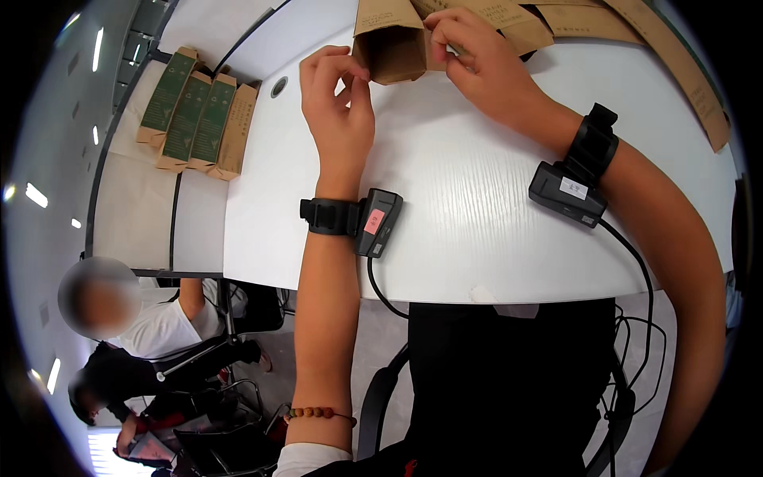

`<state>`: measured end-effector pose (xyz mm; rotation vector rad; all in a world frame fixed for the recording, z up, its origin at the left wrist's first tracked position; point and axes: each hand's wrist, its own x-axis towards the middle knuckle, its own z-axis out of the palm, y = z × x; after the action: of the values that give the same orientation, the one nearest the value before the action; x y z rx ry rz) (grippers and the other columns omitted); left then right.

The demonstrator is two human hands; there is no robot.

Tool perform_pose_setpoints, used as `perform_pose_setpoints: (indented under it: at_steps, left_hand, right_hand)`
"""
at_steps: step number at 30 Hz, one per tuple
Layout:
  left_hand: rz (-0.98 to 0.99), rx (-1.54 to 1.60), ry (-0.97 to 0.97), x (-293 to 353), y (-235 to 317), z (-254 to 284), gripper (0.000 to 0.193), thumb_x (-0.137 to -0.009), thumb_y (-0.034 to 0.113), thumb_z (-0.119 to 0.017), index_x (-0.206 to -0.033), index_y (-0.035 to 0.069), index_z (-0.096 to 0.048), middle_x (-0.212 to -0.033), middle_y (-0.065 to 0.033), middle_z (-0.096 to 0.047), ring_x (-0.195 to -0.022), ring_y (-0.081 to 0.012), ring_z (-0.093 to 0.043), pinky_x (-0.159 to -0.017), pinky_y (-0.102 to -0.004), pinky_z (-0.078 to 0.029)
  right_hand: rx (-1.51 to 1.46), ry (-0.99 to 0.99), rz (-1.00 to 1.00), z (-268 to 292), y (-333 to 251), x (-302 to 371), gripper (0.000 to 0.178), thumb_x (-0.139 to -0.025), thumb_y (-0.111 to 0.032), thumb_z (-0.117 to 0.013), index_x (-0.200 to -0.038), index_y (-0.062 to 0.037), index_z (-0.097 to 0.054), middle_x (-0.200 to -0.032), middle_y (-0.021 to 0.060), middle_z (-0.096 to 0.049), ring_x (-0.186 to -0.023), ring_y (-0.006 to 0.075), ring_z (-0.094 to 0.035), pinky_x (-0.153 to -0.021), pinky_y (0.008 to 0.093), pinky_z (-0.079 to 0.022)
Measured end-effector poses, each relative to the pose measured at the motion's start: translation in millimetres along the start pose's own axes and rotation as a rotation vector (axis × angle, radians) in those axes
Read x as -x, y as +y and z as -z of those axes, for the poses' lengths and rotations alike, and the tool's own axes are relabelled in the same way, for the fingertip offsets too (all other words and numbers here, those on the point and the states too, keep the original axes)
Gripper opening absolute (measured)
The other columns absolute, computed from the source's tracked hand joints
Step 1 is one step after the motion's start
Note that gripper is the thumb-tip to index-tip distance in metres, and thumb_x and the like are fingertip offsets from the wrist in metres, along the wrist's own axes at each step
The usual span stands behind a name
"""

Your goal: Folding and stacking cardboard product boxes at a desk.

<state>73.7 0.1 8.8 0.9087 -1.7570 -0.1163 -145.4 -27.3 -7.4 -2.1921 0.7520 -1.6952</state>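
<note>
At the far edge of the white table lies a brown cardboard box, its open end turned toward me and its dark inside showing. My left hand is at the left side of that opening, thumb and fingers bent together on the box edge. On the opposite side, my right hand pinches at a side flap of the same box with curled fingers. Part of what each set of fingertips touches is hidden. Both wrists carry black straps with small black devices.
Flat cardboard pieces lie at the far right, one long strip curving along the table's edge. Several green-and-brown boxes stand together at the left by a partition. Cables hang from the wrist devices. Other people sit at the lower left.
</note>
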Motion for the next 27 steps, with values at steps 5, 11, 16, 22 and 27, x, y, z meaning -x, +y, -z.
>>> perform_pose_setpoints:
  at_steps: [5, 11, 16, 22, 27]
  left_hand:
    - [-0.05, -0.058, -0.039, 0.2, 5.0, -5.7, 0.032, -0.091, -0.013, -0.059, -0.117, 0.005, -0.058, -0.116, -0.0083, -0.057, -0.098, -0.0155, -0.063, -0.076, -0.0247, -0.057]
    - [-0.123, -0.152, -0.039, -5.5, 12.0, -1.5, 0.039, -0.09, -0.015, -0.057, -0.121, 0.006, -0.065, -0.114, -0.0085, -0.056, -0.1, -0.0188, -0.063, -0.082, -0.0291, -0.061]
    - [-0.165, -0.226, -0.074, -4.3, 10.7, 0.0, 0.041, -0.09, -0.015, -0.055, -0.124, 0.006, -0.064, -0.112, -0.0091, -0.055, -0.102, -0.0195, -0.062, -0.085, -0.0315, -0.063]
    - [-0.131, -0.235, -0.099, -2.4, 7.7, 1.9, 0.04, -0.091, -0.014, -0.056, -0.124, 0.007, -0.066, -0.112, -0.0077, -0.055, -0.1, -0.0181, -0.062, -0.08, -0.0281, -0.062]
    - [-0.078, -0.199, -0.132, -2.7, 11.1, 0.0, 0.041, -0.092, -0.012, -0.057, -0.126, 0.008, -0.066, -0.114, -0.0066, -0.056, -0.104, -0.017, -0.061, -0.084, -0.0281, -0.061]
  right_hand:
    - [-0.088, -0.015, 0.003, 2.1, -4.4, 1.0, 0.013, -0.079, 0.009, -0.058, -0.085, -0.0023, -0.057, -0.097, 0.0156, -0.057, -0.087, 0.0304, -0.059, -0.076, 0.0351, -0.05]
    - [-0.05, -0.074, -0.048, 2.5, -7.4, 0.9, 0.013, -0.08, 0.009, -0.059, -0.085, -0.0026, -0.055, -0.087, 0.0127, -0.056, -0.082, 0.0269, -0.06, -0.07, 0.0345, -0.05]
    - [-0.11, -0.077, -0.08, -0.8, -0.6, 2.9, 0.016, -0.081, 0.01, -0.06, -0.087, -0.003, -0.053, -0.085, 0.0128, -0.055, -0.078, 0.025, -0.059, -0.068, 0.0348, -0.05]
    - [-0.064, -0.034, -0.115, 2.6, -9.9, 1.5, 0.017, -0.083, 0.01, -0.06, -0.093, -0.0026, -0.054, -0.086, 0.0127, -0.056, -0.077, 0.0233, -0.059, -0.067, 0.0333, -0.049]
    - [-0.072, -0.014, -0.01, -1.1, -6.6, 3.6, 0.027, -0.085, 0.01, -0.06, -0.109, -0.0004, -0.065, -0.089, 0.0125, -0.055, -0.078, 0.0218, -0.058, -0.066, 0.0314, -0.047]
